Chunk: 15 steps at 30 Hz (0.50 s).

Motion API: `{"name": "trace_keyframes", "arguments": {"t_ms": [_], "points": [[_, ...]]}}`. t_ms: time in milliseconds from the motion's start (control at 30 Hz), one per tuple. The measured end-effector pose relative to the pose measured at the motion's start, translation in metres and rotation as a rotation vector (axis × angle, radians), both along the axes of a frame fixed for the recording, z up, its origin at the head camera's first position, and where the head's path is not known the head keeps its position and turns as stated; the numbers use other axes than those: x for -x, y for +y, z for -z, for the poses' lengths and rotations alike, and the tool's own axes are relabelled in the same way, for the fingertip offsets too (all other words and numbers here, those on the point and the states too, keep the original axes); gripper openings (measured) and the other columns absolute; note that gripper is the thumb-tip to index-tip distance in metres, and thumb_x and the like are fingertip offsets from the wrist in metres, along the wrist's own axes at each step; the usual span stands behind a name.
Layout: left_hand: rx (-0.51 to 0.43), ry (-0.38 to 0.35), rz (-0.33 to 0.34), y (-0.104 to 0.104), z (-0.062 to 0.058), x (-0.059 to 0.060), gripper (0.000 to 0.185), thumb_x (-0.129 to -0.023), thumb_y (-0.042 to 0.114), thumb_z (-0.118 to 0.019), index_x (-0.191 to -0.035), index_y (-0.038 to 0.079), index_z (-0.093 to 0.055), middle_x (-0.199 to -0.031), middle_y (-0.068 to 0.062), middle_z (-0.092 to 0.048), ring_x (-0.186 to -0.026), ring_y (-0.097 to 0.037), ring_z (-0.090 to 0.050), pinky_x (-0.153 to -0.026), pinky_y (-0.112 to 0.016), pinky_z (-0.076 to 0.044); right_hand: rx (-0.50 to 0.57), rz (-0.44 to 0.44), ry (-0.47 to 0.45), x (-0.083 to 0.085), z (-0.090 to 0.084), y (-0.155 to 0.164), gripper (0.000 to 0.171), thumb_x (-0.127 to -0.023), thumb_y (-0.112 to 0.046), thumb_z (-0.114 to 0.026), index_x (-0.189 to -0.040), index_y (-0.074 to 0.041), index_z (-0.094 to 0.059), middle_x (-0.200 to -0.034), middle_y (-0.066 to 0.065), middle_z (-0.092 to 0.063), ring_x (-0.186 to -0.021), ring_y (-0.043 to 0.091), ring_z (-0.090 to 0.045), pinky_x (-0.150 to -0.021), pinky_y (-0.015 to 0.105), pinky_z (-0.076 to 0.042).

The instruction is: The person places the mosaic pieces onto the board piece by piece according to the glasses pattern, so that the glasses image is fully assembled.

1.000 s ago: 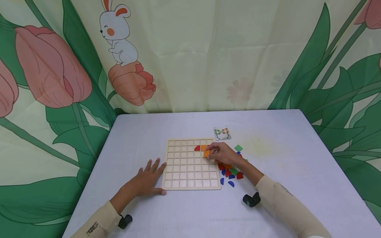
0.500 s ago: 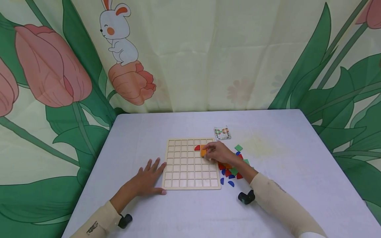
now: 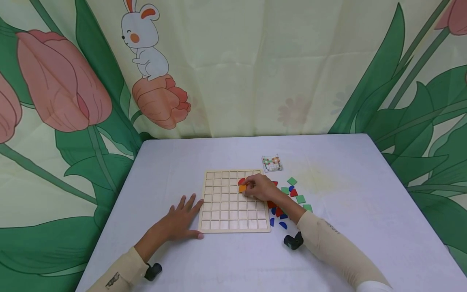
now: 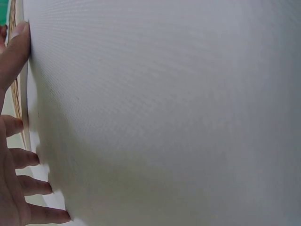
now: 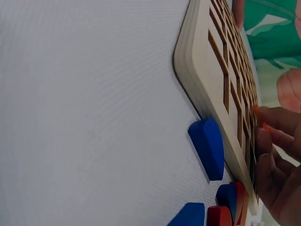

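A wooden grid board [image 3: 226,211] lies on the table. My right hand [image 3: 260,187] is over its upper right part, pinching an orange square tile [image 3: 242,189] at a cell just below a red curved-edged tile [image 3: 241,181]. In the right wrist view a bit of orange shows at the fingertips [image 5: 265,112]. My left hand [image 3: 182,221] rests flat with spread fingers at the board's left edge, the thumb by the lower left corner. The left wrist view shows its fingers [image 4: 35,186] on the cloth beside the board's side [image 4: 22,94].
Right of the board lie loose tiles: green squares [image 3: 292,181], blue half-round pieces [image 3: 283,225] and red pieces [image 3: 294,193]. A small pattern card [image 3: 272,163] lies behind the board's top right corner. The white-covered table [image 3: 175,162] ends at a printed curtain [image 3: 233,81].
My right hand has moved left across the board with the orange square tile, and now covers the orange piece beside the red tile. My left hand has stayed in place.
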<state>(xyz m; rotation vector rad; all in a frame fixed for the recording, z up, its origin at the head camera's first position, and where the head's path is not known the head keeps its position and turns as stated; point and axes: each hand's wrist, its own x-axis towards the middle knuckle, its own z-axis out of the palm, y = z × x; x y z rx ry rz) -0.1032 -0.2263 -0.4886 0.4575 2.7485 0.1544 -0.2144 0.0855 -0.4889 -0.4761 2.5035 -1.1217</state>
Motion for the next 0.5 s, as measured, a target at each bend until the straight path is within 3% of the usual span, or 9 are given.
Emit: {"name": "trace_keyframes", "arguments": {"t_ms": [500], "points": [[-0.001, -0.005, 0.0, -0.0003, -0.0002, 0.0005, 0.112, -0.074, 0.073, -0.072, -0.16, 0.017, -0.025, -0.167, -0.02, -0.017, -0.151, -0.052, -0.015, -0.106, -0.075, -0.03, -0.059, 0.03, 0.018, 0.0001, 0.0004, -0.0029, 0.024, -0.087, -0.016, -0.079, -0.111, -0.011, -0.076, -0.077, -0.001, -0.062, -0.069, 0.015, -0.055, -0.061, 0.026, -0.042]]}}
